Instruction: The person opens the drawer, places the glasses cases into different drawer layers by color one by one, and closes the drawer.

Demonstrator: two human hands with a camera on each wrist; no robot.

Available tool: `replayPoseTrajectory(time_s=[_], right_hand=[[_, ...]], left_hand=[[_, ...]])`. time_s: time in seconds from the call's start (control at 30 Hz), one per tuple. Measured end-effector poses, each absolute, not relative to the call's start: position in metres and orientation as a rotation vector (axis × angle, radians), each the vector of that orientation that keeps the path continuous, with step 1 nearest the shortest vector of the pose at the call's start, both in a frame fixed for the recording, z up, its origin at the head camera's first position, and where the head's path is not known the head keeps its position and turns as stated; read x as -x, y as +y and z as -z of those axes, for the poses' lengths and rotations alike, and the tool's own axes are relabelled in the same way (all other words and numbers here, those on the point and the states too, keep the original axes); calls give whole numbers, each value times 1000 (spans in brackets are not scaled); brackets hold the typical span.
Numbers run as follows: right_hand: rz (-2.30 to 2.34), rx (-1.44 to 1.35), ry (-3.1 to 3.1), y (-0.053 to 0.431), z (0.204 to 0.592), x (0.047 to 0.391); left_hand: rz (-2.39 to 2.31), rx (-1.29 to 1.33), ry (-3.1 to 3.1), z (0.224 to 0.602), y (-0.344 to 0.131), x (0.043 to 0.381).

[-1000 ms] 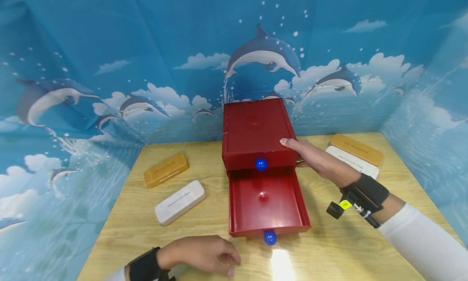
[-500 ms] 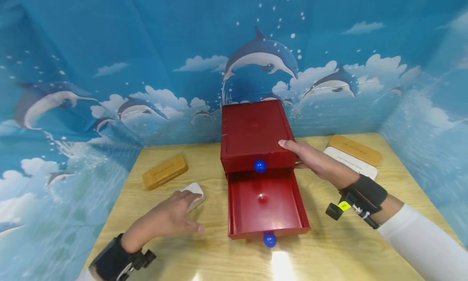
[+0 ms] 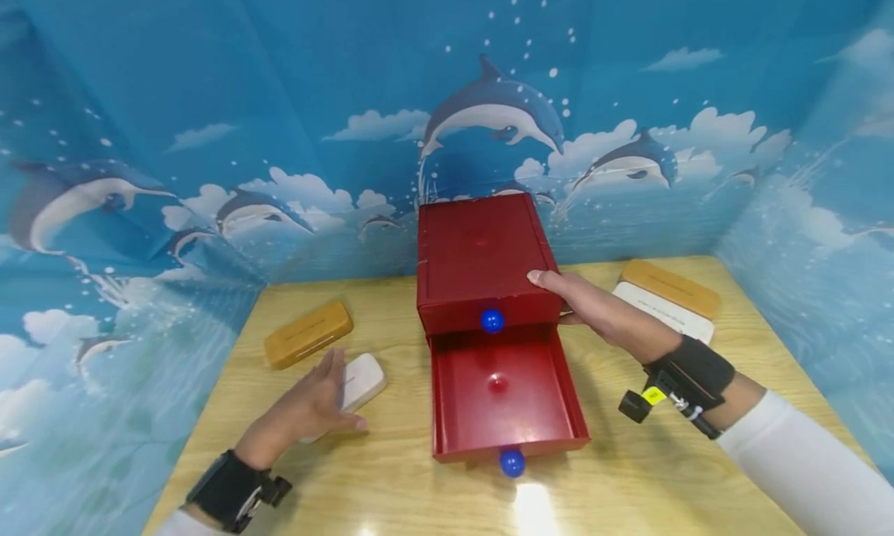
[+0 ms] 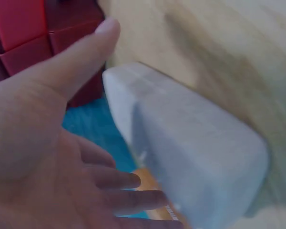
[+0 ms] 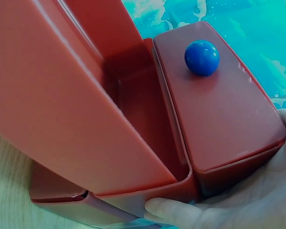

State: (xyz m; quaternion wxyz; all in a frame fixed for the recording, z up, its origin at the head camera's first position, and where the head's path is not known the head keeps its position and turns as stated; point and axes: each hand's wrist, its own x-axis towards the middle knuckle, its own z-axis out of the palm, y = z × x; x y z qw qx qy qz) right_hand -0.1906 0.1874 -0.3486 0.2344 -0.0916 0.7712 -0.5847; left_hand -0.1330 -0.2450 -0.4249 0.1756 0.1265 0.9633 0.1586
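Note:
In the head view, a red drawer cabinet stands at the back of the table, with a blue ball knob on its shut top drawer. Below that, a drawer is pulled out, nothing inside it. My right hand grips the cabinet's right front corner, thumb on top and fingers along the side. My left hand reaches over a white oblong case with thumb and fingers apart. The left wrist view has the white case between thumb and fingers; contact is unclear.
A mustard-yellow case lies behind the white one on the left. To the right, another yellow case and a white case lie side by side, partly behind my right arm. A dolphin-print cloth surrounds the table.
My left hand has moved from in front of the drawer leftward and up over the white case, and its fingers have opened out. The right hand keeps its grip on the cabinet.

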Motion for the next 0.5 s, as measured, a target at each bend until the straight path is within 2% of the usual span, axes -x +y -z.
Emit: replayPoseTrajectory(time_s=[0.5], right_hand=[[1592, 231, 2129, 186, 348, 190]], left_hand=[[-206, -370, 2940, 450, -250, 134]])
